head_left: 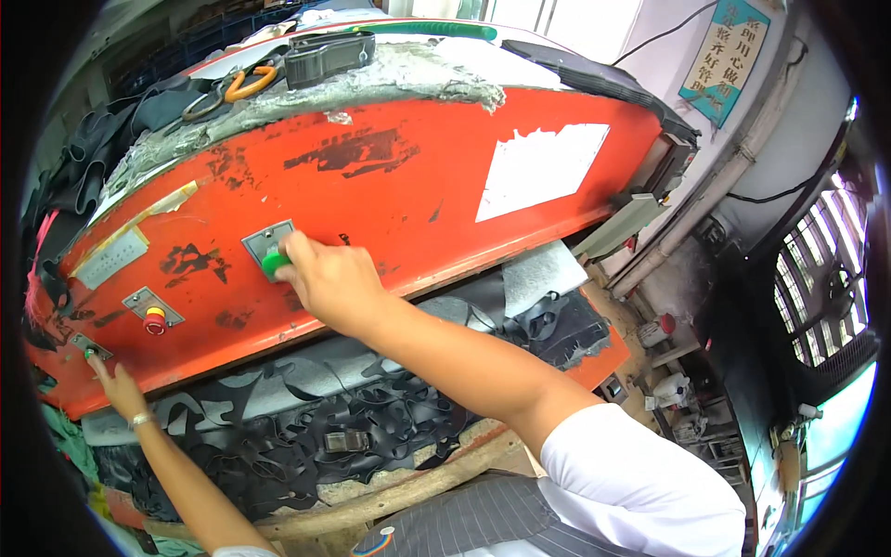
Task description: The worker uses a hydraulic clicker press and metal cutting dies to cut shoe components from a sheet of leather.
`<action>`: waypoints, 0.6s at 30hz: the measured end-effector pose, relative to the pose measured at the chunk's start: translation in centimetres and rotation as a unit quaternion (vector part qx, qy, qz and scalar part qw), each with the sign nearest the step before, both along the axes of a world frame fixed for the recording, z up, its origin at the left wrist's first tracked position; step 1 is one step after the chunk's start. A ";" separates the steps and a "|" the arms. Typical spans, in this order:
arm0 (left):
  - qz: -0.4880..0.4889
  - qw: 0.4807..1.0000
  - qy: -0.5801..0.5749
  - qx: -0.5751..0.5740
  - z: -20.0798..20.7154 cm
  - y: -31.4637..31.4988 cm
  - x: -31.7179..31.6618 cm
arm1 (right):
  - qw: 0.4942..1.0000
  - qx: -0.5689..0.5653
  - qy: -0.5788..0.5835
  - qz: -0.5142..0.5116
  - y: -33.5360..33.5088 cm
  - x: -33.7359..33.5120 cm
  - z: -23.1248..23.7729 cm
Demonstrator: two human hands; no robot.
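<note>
On the red machine front (418, 186), my right hand (329, 278) closes its fingers round a green knob (275, 264), which sits on a small metal plate (267, 243). My left hand (121, 395) is at the lower left, index finger stretched out onto a small green button (90, 353); the other fingers show only in part. Between the hands a red push button with a yellow collar (154, 321) is untouched. Below the machine front, black cut-out material scraps (278, 446) lie in a tangled heap over a pale sheet (306, 395).
Orange-handled scissors (249, 84), a black metal frame-shaped tool (329, 58) and a green strip (427, 30) lie on the machine top. A clear small block (347, 441) rests among the scraps. A wooden rail (390, 501) runs along the near edge. Pipes (733, 176) and a fan (835, 288) stand right.
</note>
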State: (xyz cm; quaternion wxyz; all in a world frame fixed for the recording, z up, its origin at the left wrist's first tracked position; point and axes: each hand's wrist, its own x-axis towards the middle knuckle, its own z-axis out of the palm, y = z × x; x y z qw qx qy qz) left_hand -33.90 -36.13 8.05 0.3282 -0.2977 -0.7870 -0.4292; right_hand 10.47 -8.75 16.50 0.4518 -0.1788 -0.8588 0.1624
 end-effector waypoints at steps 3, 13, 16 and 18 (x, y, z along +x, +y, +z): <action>-0.104 0.985 -0.137 -0.003 -0.7 1.4 8.9 | 1.000 -0.020 -0.010 -0.016 -1.7 4.8 -3.3; -0.530 0.784 -0.245 -0.210 -4.8 1.1 46.5 | 0.882 -0.086 -0.416 0.202 -12.9 21.9 -12.4; -0.481 0.810 -0.112 -0.316 -6.6 1.4 49.7 | 0.912 -0.057 -0.379 0.143 -14.9 23.6 -15.1; -0.457 0.825 -0.122 -0.310 -6.6 1.7 50.7 | 0.936 -0.031 -0.340 0.082 -15.2 23.4 -15.7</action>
